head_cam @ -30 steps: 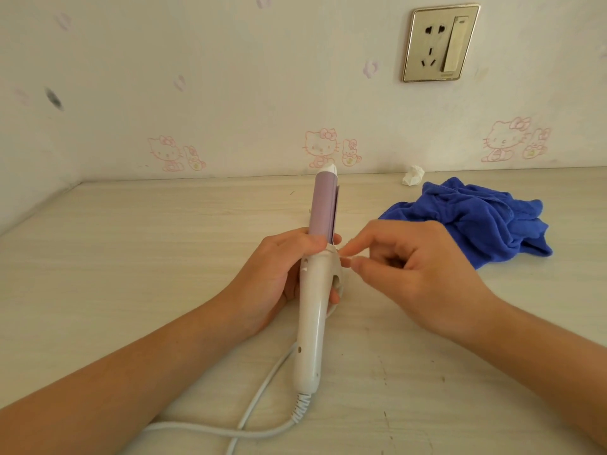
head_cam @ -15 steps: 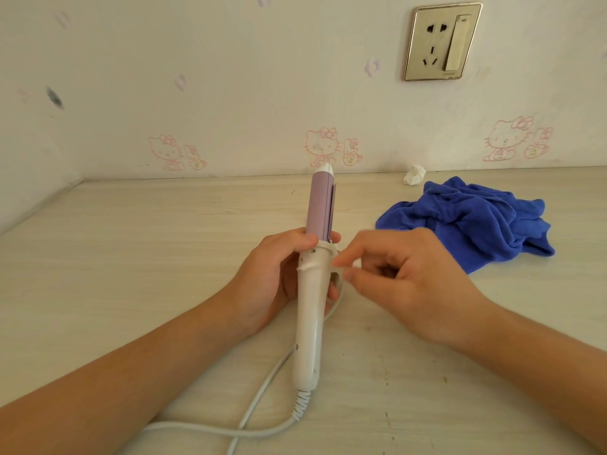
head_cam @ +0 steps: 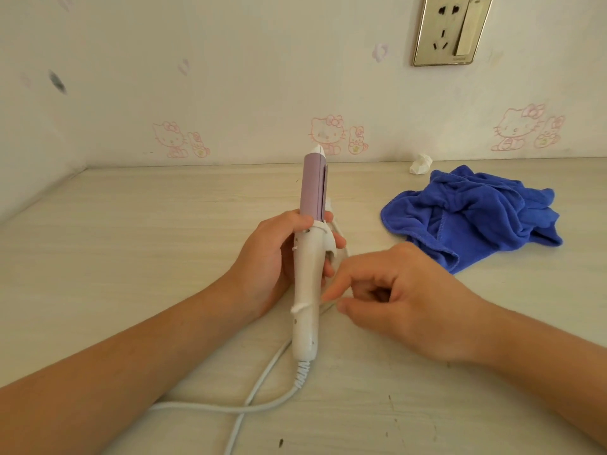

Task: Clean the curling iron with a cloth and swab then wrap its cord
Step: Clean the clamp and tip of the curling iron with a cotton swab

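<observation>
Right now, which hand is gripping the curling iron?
The left hand, fingers curled round the white handle of the curling iron. The right hand only pinches a swab against it.

This looks like a room in a home, likely a bedroom or dressing corner. The pale wall (head_cam: 246,77) is papered with pink cartoon cats (head_cam: 328,134) and small flower motifs, and it is scuffed, with a dark smudge (head_cam: 57,82) at upper left. A brass-coloured household socket plate (head_cam: 451,29) with a switch sits at upper right. Below runs a light wood-grain tabletop (head_cam: 147,241) that meets the wall in a corner at left. It carries personal grooming things: a lilac-and-white curling iron (head_cam: 308,290), a rumpled blue cloth (head_cam: 476,215) and a crumpled white wad (head_cam: 420,164).
</observation>
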Demonstrator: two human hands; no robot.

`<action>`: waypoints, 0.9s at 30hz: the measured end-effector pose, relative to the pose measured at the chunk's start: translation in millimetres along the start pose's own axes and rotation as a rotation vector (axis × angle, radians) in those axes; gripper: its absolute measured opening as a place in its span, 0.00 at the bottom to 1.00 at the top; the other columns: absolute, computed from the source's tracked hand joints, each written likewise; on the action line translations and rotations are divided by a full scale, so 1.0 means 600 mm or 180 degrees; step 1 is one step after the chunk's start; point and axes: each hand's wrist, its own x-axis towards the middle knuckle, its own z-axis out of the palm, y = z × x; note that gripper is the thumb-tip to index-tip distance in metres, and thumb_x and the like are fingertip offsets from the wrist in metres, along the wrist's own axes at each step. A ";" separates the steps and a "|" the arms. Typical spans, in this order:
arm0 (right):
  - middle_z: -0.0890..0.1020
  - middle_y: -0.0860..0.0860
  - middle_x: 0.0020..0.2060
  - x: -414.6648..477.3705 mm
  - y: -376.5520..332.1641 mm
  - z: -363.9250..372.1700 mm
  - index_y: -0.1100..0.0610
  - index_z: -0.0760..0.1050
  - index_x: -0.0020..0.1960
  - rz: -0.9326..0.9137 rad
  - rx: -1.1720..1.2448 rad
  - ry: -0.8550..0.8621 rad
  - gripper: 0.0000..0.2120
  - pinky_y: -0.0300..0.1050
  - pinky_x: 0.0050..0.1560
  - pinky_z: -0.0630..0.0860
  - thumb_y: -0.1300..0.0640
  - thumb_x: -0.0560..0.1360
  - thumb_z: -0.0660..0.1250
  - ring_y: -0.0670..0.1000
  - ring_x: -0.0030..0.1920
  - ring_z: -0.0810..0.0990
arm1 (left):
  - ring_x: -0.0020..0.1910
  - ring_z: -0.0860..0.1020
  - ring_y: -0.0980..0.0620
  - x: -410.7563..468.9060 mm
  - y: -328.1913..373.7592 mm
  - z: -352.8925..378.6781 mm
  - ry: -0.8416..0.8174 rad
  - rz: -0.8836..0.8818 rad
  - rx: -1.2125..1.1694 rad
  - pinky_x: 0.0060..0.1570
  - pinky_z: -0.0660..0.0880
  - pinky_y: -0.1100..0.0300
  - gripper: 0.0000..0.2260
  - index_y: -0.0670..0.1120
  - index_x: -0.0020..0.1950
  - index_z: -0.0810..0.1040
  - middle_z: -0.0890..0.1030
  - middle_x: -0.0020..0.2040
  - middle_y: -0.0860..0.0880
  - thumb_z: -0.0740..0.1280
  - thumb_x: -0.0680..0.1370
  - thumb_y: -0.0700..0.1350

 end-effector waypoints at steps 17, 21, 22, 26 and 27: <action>0.69 0.48 0.23 -0.005 -0.009 0.010 0.51 0.84 0.45 0.0076 0.0160 -0.0398 0.10 0.31 0.31 0.66 0.66 0.75 0.72 0.44 0.24 0.65 | 0.32 0.80 0.43 -0.003 0.006 0.005 0.0064 0.0105 -0.0005 0.33 0.79 0.54 0.13 0.39 0.61 0.75 0.83 0.49 0.36 0.56 0.81 0.42; 0.68 0.47 0.23 -0.004 -0.004 0.007 0.52 0.83 0.46 0.0120 0.0126 -0.0217 0.09 0.30 0.31 0.66 0.65 0.76 0.72 0.43 0.24 0.65 | 0.32 0.80 0.43 -0.002 0.006 0.005 0.0101 0.0094 -0.0022 0.32 0.79 0.54 0.14 0.38 0.61 0.76 0.82 0.50 0.36 0.56 0.82 0.42; 0.68 0.47 0.23 -0.004 -0.005 0.008 0.52 0.83 0.46 0.0105 0.0124 -0.0302 0.09 0.29 0.31 0.66 0.65 0.76 0.72 0.43 0.24 0.65 | 0.32 0.81 0.42 -0.002 0.006 0.005 0.0103 0.0082 -0.0044 0.32 0.80 0.54 0.13 0.38 0.60 0.77 0.81 0.49 0.36 0.56 0.82 0.42; 0.68 0.47 0.23 -0.002 -0.002 0.005 0.53 0.84 0.46 0.0110 0.0128 -0.0157 0.08 0.29 0.31 0.66 0.65 0.76 0.72 0.43 0.24 0.65 | 0.31 0.81 0.42 0.000 0.008 0.005 0.0082 0.0057 -0.0061 0.31 0.79 0.55 0.12 0.39 0.57 0.77 0.78 0.48 0.34 0.57 0.83 0.43; 0.68 0.46 0.23 -0.001 0.000 0.003 0.54 0.84 0.46 0.0140 0.0142 -0.0088 0.08 0.29 0.32 0.66 0.66 0.76 0.72 0.42 0.25 0.65 | 0.31 0.81 0.43 0.001 0.007 0.004 0.0056 0.0071 -0.0033 0.31 0.79 0.55 0.12 0.38 0.57 0.76 0.77 0.48 0.34 0.57 0.83 0.43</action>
